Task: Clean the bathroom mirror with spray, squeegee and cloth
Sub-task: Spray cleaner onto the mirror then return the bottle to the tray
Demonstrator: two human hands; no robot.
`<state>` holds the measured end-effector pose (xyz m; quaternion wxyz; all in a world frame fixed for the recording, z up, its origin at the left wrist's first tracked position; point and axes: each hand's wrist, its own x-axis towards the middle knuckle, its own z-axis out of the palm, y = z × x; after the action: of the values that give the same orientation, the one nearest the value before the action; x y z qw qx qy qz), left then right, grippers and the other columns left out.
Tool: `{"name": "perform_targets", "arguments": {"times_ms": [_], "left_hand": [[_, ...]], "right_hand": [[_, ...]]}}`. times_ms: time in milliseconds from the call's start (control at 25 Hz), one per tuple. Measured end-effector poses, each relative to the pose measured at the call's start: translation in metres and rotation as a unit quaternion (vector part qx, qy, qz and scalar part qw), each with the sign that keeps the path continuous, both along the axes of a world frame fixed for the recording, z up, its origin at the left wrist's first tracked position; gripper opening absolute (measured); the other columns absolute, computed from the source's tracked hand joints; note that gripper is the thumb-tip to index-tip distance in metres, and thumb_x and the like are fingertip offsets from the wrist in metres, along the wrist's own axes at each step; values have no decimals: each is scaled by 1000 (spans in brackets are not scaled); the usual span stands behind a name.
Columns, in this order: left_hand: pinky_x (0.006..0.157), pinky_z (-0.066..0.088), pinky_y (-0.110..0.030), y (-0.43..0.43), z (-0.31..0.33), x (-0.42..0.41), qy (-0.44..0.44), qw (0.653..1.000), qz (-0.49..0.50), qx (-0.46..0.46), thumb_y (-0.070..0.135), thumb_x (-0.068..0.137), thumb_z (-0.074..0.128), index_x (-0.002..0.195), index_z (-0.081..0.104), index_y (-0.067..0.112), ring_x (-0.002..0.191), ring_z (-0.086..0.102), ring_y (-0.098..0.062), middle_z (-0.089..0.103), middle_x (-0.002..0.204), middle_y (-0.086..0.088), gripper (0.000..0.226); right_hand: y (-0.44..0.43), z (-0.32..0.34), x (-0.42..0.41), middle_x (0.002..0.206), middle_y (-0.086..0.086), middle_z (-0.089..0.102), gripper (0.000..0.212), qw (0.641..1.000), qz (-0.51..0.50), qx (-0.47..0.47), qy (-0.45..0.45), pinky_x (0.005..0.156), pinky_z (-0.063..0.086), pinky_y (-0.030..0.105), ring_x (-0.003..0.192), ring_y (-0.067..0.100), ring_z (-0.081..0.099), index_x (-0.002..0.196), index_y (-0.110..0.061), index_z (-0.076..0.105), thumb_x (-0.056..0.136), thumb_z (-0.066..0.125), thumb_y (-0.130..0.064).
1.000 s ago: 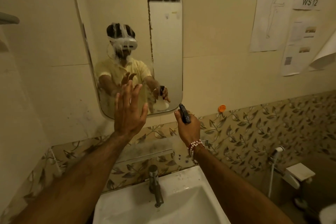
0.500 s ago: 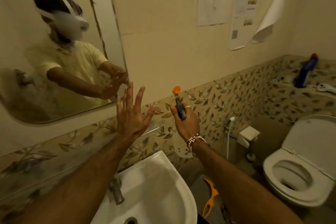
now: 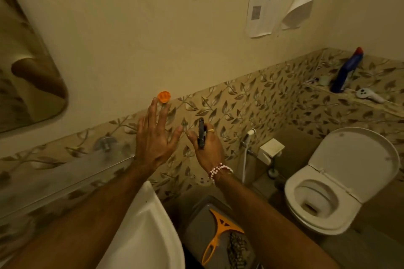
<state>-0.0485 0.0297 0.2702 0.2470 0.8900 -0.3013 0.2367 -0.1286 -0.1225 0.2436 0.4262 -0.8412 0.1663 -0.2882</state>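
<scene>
Head view, near to far: lowest in the picture, under the right forearm, the orange squeegee [image 3: 219,232] lies flat on a grey surface [image 3: 196,223], just right of the white sink [image 3: 148,225]. Its long axis runs with the blade away from me and to the right, and the handle toward me and to the left. A dark cloth [image 3: 237,247] lies close beside the handle; I cannot tell if they touch. Higher, the left hand [image 3: 153,137] is raised with fingers spread and holds nothing. The right hand [image 3: 208,148], near it but apart, curls its fingers round the dark head of the spray bottle [image 3: 201,133]; the bottle body is hidden. The mirror [image 3: 28,72] sits at the far left edge, well apart from both hands. I judge the squeegee comes next. It lies below the right hand, which is occupied, so the free left hand must cross over and down.
</scene>
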Motion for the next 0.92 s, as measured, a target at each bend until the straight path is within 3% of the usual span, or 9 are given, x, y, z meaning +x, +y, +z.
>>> {"name": "perform_targets", "arguments": {"times_ms": [240, 360, 480, 680, 920], "left_hand": [[118, 33, -60, -39, -49, 10, 62, 998, -28, -3, 69, 99, 31, 161, 19, 35, 156, 22, -27, 4, 173, 2, 71], [116, 33, -58, -52, -80, 19, 99, 994, -48, 3, 70, 99, 30, 161, 12, 43, 155, 23, -26, 5, 173, 4, 71], [118, 31, -51, -57, -120, 29, 124, 989, -79, 25, 69, 100, 31, 161, 9, 47, 155, 23, -21, 7, 172, 7, 68], [124, 19, -54, -51, -186, 48, 180, 964, -130, 144, 59, 99, 38, 162, 1, 39, 159, 9, -26, 0, 173, -4, 75], [124, -3, -57, -40, -263, 60, 227, 904, -180, 316, 60, 99, 46, 162, -14, 31, 159, -13, -28, -27, 170, -4, 92]], "right_hand": [[-33, -44, 8, 131, 5, 61, 79, 997, 45, 45, 50, 81, 53, 34, 110, 24, 64, 141, -21, 36, 80, 73, -56], [-44, -73, 10, 132, 4, 62, 87, 993, 47, 62, 91, 89, 55, 36, 115, 23, 64, 142, -21, 35, 74, 78, -56], [-50, -104, 11, 121, -1, 65, 91, 988, 59, 69, 121, 90, 57, 39, 109, 19, 66, 142, -20, 36, 71, 83, -52], [-52, -162, 12, 123, 7, 65, 94, 979, 69, 56, 185, 81, 54, 31, 107, 25, 66, 143, -15, 36, 69, 86, -47], [-49, -255, 5, 100, 7, 72, 96, 959, 47, 59, 272, 77, 58, 42, 91, 28, 71, 142, -17, 38, 66, 87, -50]]}}
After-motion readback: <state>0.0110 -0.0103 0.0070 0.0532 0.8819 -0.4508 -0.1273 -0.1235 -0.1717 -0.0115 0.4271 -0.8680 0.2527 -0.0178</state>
